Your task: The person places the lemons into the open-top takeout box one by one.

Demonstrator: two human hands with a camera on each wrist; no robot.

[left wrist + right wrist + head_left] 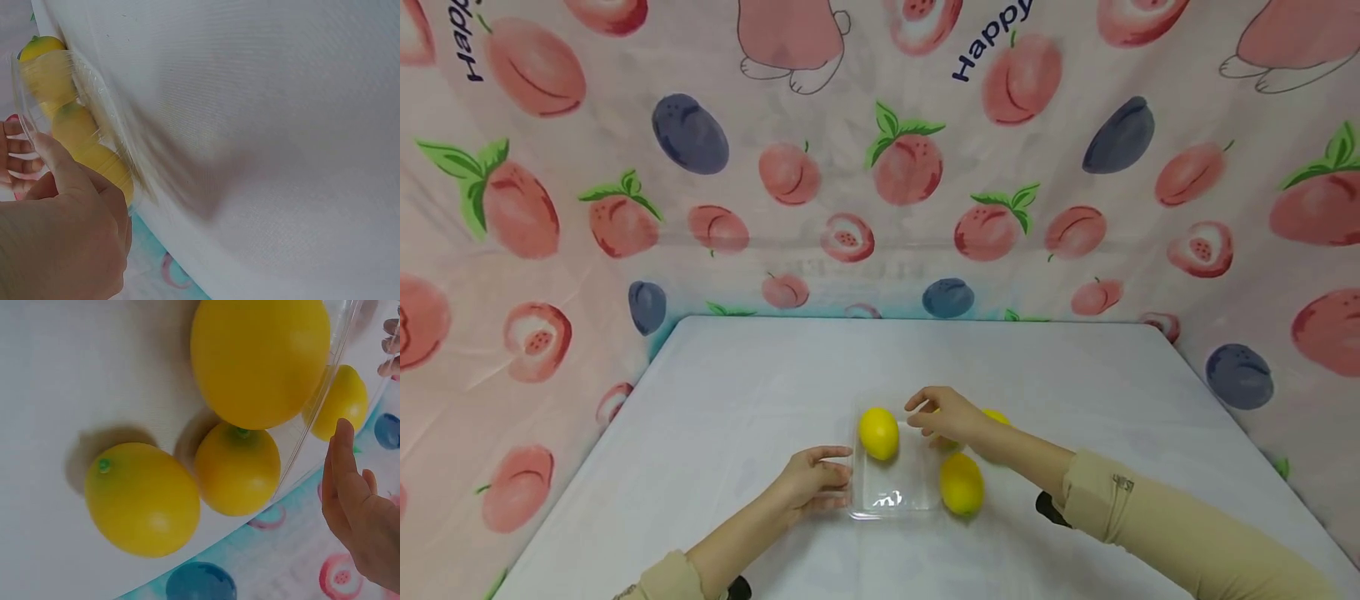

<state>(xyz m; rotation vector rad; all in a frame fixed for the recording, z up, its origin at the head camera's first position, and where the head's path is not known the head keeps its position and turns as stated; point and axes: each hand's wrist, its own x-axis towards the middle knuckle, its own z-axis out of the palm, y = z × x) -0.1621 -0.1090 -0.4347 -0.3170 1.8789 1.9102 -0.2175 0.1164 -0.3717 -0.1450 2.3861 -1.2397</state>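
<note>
The person's left hand (75,231) fills the lower left, back of the hand toward the viewer, one finger stretched up to the side of a clear plastic container (100,106). Through the plastic show at least three yellow lemons in a slanting row: an upper lemon (49,78), whose green tip pokes out past the container's edge, a middle lemon (74,128) and a lower lemon (109,165), partly behind the hand. At the left edge, fingers of the right hand (19,155) appear, cut off by the frame. A white tabletop (300,150) spreads across the right, bearing a soft shadow (194,172); below it lies pale patterned fabric (147,265) with a teal border.
</note>
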